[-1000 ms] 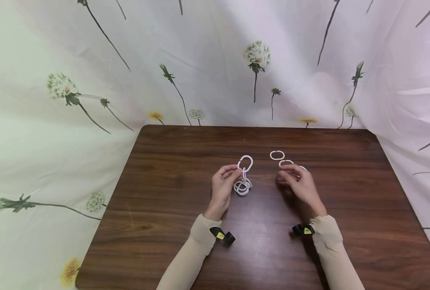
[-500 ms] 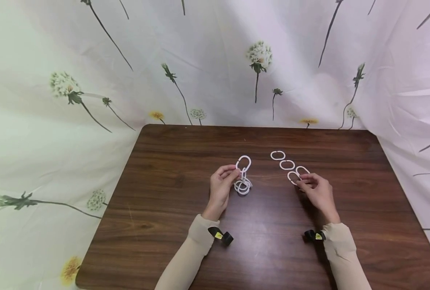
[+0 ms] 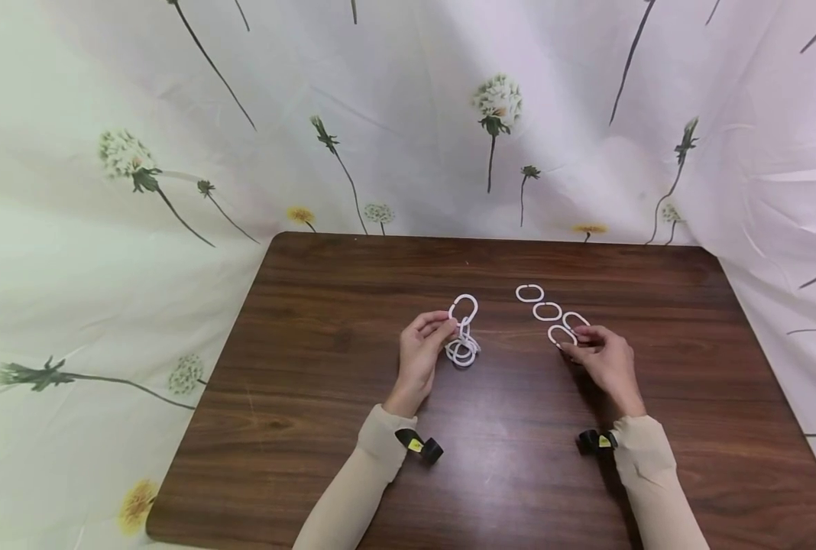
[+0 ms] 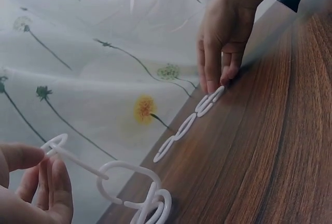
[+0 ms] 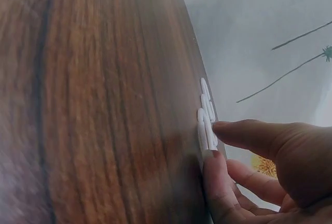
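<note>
My left hand (image 3: 420, 355) pinches a white plastic oval link (image 3: 464, 296), held up above the table. Other joined white links (image 4: 129, 166) hang below it in a bunch. Further right, my right hand (image 3: 607, 370) is down at the loose links on the table, thumb and finger at the right end of the nearest loose link (image 3: 549, 334). In the right wrist view, the fingertips (image 5: 214, 156) meet that link's edge. A second loose link (image 3: 576, 314) lies just beyond it, partly overlapped by the fingers.
Two more loose white links, a middle one (image 3: 548, 319) and a far one (image 3: 529, 301), lie in a slanting row toward the back. The brown wooden table (image 3: 325, 397) has its back edge against a flower-printed curtain (image 3: 408, 137).
My right hand moved right and slightly toward me, uncovering the loose links, and came to the nearest one. It has stayed there over the last half second. My left hand keeps its hold.
</note>
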A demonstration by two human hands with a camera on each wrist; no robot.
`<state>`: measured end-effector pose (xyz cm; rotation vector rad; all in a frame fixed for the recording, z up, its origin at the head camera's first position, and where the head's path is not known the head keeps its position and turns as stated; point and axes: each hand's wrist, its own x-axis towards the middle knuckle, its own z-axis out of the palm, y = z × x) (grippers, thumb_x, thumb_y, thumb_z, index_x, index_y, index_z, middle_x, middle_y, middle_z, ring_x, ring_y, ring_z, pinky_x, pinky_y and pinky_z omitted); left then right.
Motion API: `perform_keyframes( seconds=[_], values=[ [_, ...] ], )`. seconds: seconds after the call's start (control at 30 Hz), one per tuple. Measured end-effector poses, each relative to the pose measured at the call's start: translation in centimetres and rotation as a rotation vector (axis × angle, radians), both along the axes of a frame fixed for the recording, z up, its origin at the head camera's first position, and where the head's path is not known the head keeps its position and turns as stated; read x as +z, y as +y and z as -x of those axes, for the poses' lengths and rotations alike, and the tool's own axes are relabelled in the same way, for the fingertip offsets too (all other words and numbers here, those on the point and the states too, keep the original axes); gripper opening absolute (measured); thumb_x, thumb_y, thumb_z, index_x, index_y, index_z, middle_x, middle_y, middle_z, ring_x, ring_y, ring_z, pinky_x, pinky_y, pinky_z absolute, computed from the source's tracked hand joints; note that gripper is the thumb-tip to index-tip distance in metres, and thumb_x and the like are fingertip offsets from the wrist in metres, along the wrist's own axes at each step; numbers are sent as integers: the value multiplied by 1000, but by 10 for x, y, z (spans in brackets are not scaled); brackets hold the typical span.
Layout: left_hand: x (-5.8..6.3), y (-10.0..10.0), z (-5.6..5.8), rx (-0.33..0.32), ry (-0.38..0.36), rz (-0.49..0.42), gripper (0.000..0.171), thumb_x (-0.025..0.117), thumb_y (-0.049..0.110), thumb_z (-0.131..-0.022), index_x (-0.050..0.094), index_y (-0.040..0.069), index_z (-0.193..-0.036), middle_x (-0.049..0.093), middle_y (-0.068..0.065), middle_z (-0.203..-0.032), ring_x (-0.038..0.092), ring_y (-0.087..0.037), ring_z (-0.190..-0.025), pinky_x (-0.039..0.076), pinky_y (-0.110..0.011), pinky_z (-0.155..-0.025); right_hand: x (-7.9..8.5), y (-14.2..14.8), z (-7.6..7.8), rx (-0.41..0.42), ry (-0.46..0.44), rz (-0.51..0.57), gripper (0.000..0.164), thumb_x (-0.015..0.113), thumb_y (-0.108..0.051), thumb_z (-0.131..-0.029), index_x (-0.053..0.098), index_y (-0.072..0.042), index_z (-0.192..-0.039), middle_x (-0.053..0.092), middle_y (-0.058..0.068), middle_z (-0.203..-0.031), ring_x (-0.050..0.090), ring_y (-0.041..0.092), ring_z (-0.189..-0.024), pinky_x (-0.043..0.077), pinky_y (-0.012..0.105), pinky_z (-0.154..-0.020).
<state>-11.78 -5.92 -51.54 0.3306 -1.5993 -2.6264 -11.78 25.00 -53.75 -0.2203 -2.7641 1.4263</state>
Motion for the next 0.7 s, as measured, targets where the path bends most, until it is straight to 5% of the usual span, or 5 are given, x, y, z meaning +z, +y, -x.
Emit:
perform_keyframes(
  seconds=[0.33, 0.7],
  values=[
    [-1, 1, 0, -6, -7, 4, 15, 72, -10, -90, 69, -4, -103, 74, 1, -81, 71, -8, -70, 63, -19, -72, 1, 0, 8, 47, 33, -48, 49, 88, -18, -84, 71, 1, -125, 75, 25, -116, 58, -18, -75, 48, 2, -65],
    [-4, 0, -2, -10, -4, 2, 15, 71, -11, -91, 69, -2, -103, 74, 1, -81, 71, -8, -71, 64, -20, -73, -2, -3, 12, 57, 82, -115, 43, 89, -13, -82, 75, 1, -119, 77, 24, -104, 73, 23, -86, 43, -1, -66]
  ],
)
